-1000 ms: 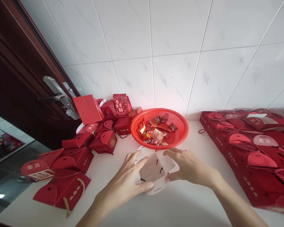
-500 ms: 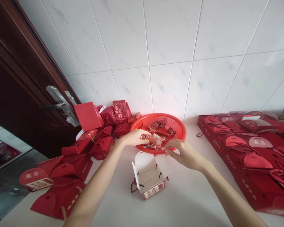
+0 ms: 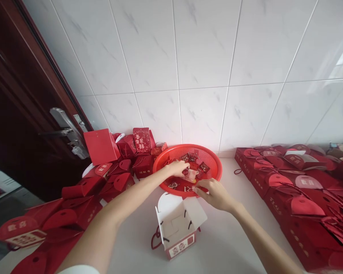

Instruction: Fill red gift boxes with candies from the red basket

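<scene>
A red plastic basket (image 3: 218, 167) holds small wrapped sweets (image 3: 203, 166) and a pale printed packet (image 3: 191, 175). My left hand (image 3: 177, 168) reaches inside it, fingers bent down and closed on a small red-wrapped sweet (image 3: 185, 171) beside that packet. At the front rim, my right hand (image 3: 214, 193) has its thumb and fingers drawn together over the sweets; what lies between the fingertips is hidden. Just in front of the basket stands an open gift box (image 3: 178, 228), white inside, with its flaps spread and a dark red cord at its side. No contents show in it.
Red gift boxes (image 3: 103, 150) are heaped on the left of the white table (image 3: 217, 243). Rows of closed red boxes (image 3: 277, 198) with cords fill the right side. Behind is a tiled wall (image 3: 202, 114); a dark door with a metal handle (image 3: 68, 133) stands left.
My left hand has moved farther into the basket, to the right, and its fingers have closed. My right hand stays by the front rim. The view has tilted and shifted slightly.
</scene>
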### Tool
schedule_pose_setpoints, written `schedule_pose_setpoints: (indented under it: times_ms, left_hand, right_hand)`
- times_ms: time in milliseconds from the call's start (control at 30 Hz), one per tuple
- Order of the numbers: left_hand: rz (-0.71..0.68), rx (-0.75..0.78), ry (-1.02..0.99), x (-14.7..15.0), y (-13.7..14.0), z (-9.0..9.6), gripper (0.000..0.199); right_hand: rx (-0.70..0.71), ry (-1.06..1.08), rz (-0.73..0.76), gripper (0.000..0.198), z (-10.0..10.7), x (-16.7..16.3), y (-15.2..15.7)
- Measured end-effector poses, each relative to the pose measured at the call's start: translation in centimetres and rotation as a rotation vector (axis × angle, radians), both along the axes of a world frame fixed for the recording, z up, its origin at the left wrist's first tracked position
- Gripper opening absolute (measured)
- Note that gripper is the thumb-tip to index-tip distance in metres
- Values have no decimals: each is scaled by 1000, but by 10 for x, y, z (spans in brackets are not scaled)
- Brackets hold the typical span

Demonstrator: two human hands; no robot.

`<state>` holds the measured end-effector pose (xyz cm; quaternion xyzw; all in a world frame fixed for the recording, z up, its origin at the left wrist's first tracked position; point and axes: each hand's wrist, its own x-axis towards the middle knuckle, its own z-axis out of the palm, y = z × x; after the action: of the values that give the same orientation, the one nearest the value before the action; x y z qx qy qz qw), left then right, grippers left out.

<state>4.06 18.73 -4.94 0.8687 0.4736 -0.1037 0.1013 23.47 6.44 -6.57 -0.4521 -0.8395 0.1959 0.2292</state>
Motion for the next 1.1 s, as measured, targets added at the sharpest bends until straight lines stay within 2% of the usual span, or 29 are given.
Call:
schedule_pose_setpoints:
  times_ms: [67, 200, 367, 433, 500, 600, 667, 767, 833, 933, 1100]
  left_hand:
    - [37, 10, -78, -12, 12, 2, 41]
    - [138, 9, -270, -34, 22, -2, 64]
    - [233, -151, -587, -47, 20, -10, 75]
    - [249, -179, -626, -49, 17, -9, 74]
    - [237, -128, -589, -50, 11, -6, 77]
    - [156, 64, -474, -48, 0, 3, 84]
    - [79, 129, -387, -44, -9, 9, 69]
    - [-5, -19, -174, -36, -22, 15, 37]
    - [-10, -138, 9, -28, -29, 13, 35]
    - [44, -164, 230, -10, -36, 3, 33]
    - [63, -172, 303, 16, -34, -11, 26]
  right_hand:
    - [-9, -1, 8, 35, 0, 0, 1]
    - [-12, -14, 0, 35, -2, -1, 2]
    - [-37, -4, -28, 34, 1, -1, 1]
    - [-95, 21, -30, 29, 4, 0, 4]
    - [-160, 84, -1, 23, 8, 1, 10]
    - [-189, 193, 38, 21, 12, 1, 27]
    - [-165, 229, 27, 20, 14, -2, 39]
    - [-148, 267, -5, 19, 14, -8, 54]
    - [-164, 295, -31, 19, 11, -12, 61]
    - [-213, 326, -51, 19, 6, -15, 66]
    - [-227, 357, -69, 16, 3, -11, 65]
